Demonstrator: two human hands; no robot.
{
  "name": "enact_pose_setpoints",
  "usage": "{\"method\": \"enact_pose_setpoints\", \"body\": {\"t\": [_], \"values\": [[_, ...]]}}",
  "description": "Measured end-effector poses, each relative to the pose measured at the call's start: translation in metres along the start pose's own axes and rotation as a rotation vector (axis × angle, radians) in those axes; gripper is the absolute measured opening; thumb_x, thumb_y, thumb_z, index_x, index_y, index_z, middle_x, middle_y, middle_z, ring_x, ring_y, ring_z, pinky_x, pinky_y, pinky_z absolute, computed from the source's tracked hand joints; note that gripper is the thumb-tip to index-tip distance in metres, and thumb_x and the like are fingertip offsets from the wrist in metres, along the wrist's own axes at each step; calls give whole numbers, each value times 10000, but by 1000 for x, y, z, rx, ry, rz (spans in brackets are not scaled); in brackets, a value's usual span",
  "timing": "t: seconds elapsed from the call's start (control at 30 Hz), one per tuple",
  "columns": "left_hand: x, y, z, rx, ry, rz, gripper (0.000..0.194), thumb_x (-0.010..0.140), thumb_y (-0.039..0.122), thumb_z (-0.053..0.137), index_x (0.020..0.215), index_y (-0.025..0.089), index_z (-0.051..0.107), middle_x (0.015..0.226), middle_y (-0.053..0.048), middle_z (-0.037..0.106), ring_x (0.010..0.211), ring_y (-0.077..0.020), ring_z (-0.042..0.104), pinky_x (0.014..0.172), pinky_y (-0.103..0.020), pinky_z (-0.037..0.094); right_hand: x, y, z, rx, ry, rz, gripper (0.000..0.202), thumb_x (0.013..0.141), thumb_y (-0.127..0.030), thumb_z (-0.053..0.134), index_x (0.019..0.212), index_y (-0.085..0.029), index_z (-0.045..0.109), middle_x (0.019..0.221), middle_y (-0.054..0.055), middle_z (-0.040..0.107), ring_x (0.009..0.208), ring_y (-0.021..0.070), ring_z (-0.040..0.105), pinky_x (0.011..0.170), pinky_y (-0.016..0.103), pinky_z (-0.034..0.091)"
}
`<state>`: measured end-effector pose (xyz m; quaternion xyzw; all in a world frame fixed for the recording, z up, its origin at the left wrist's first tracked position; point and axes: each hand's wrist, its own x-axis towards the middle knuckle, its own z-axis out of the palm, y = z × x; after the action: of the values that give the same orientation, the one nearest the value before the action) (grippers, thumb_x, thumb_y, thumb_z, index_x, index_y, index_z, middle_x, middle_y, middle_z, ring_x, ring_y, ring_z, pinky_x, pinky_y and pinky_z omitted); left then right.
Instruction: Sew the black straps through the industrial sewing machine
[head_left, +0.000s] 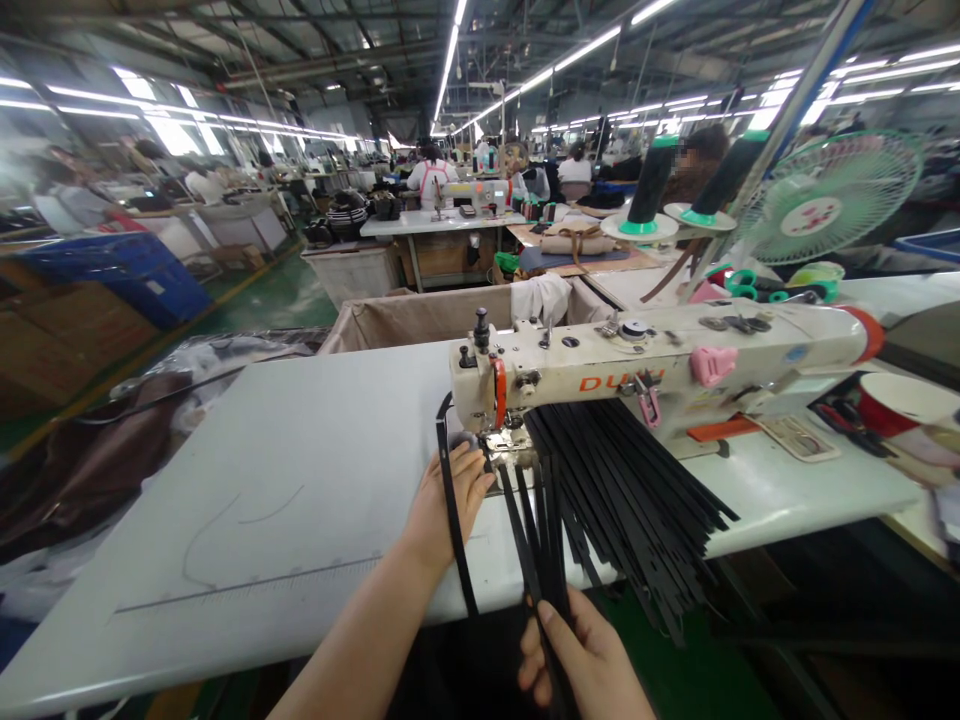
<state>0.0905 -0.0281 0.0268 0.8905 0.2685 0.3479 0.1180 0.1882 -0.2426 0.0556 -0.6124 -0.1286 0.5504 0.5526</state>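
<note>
A white sewing machine [577, 370] stands on the pale table. My left hand [446, 500] lies at the left of its needle plate, fingers extended and pointing toward the presser foot; a black strip [454, 510] runs over the back of that hand and hangs past the table's front edge. Below the machine, at the front edge, my right hand [577, 645] is closed around several black straps [544, 530] that reach up to the needle area. A large fanned pile of black straps [637, 510] rests under the machine arm, overhanging the edge.
The pale tabletop [300, 440] bears a drawn ruler line. Behind it stands a cloth-lined bin [412, 318]. Thread cones [652, 185] and a green fan [825, 205] are at the right. A red-and-white container [904, 405] sits at the right edge. Other people work in the background.
</note>
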Motion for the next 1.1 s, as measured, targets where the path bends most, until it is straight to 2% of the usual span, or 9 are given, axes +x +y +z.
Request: {"method": "enact_pose_setpoints", "body": {"t": [0.2,0.5,0.73,0.93,1.1], "values": [[2,3,-3,17,-34,-22,264,1062,293,537,1227,183,711,1264,-94,751,1310,-305,643,1186,-612,475,-1,1,-2,-15,0,46,896,569,-921,749,1023,-185,515,616,-23,666,448,159,641,412,232,443],[4,1,-2,30,-62,-28,259,1060,278,535,1236,195,706,1319,-90,724,1340,-294,617,1212,-592,459,2,14,-11,-37,-43,-12,726,783,-798,712,1094,-180,491,693,-13,688,468,129,633,439,222,448],[5,2,1,9,-71,-61,281,1063,280,507,1261,197,689,1357,-94,703,1365,-289,596,1215,-583,456,3,14,-8,-45,-41,-62,719,820,-763,707,1160,-185,448,724,-15,687,489,133,641,449,225,467],[10,-15,7,-137,-27,-169,279,1042,246,455,1127,203,717,1263,-86,734,1307,-283,628,1183,-567,484,5,14,-2,-56,-23,-99,677,812,-756,722,1101,-205,456,716,-15,690,474,130,633,432,224,457],[38,-38,12,-199,-52,-248,245,962,187,525,1093,203,731,1242,-89,729,1246,-280,659,1151,-483,522,9,9,4,-62,-30,-119,650,814,-750,726,1049,-209,454,732,-14,697,481,117,635,435,212,457]]}}
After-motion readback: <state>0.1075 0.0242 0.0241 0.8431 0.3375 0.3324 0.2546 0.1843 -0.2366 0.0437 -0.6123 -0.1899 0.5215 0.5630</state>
